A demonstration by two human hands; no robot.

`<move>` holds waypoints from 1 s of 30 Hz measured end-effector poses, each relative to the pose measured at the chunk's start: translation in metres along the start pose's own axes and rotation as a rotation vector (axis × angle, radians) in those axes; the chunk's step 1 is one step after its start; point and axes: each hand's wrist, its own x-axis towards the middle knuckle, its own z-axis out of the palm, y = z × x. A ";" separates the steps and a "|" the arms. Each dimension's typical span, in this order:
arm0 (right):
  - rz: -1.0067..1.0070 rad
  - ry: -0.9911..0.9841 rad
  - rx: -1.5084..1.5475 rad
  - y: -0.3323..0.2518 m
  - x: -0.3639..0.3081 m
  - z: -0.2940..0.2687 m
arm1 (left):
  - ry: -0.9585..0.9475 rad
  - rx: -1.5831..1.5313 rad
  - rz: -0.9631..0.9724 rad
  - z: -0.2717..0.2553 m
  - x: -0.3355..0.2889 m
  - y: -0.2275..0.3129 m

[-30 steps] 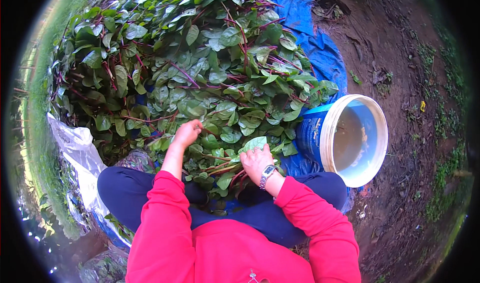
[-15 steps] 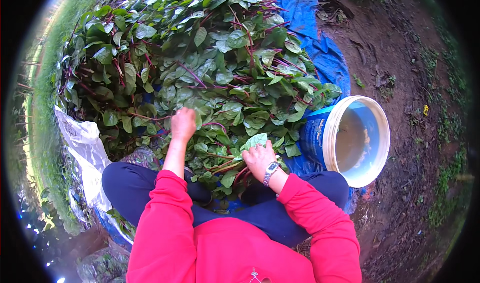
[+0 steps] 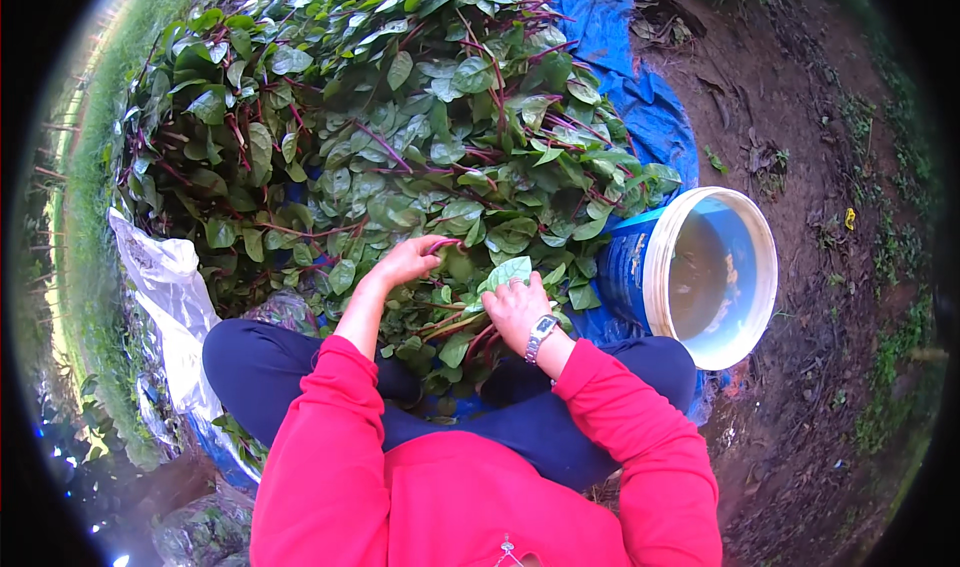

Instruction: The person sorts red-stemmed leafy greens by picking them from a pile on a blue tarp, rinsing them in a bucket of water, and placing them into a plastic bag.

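Note:
A big heap of Malabar spinach (image 3: 420,117), with green leaves and purple-red stems, spreads in front of my crossed legs. My left hand (image 3: 408,263) is closed on a purple spinach stem (image 3: 447,244), which curves out past the fingertips; its leafy end is blurred. To the right, my right hand (image 3: 515,312) grips a bunch of spinach stems (image 3: 445,327) low over my lap. A broad pale-green leaf (image 3: 508,272) stands up behind its fingers. The bunch's cut ends and my right thumb are partly hidden.
A blue bucket with a white rim (image 3: 655,277) tilts beside my right knee, with cloudy water inside. Blue tarp (image 3: 655,117) lies under the heap. White plastic sheeting (image 3: 170,277) is crumpled at the left. Brown soil (image 3: 800,397) stretches along the right, grass (image 3: 95,187) along the left.
My left hand has moved right and slightly down from over the heap, toward my right hand, and a purple stem now shows in its fingers. The right hand has barely moved.

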 end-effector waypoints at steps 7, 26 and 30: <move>-0.017 0.117 0.031 0.009 0.009 -0.014 | 0.046 0.039 0.434 0.017 -0.037 0.066; -0.108 -0.112 0.234 0.024 0.015 -0.022 | -0.084 0.257 0.561 0.013 -0.057 0.067; -0.082 -0.142 0.307 0.028 0.020 -0.027 | 0.101 0.248 0.706 0.012 -0.061 0.070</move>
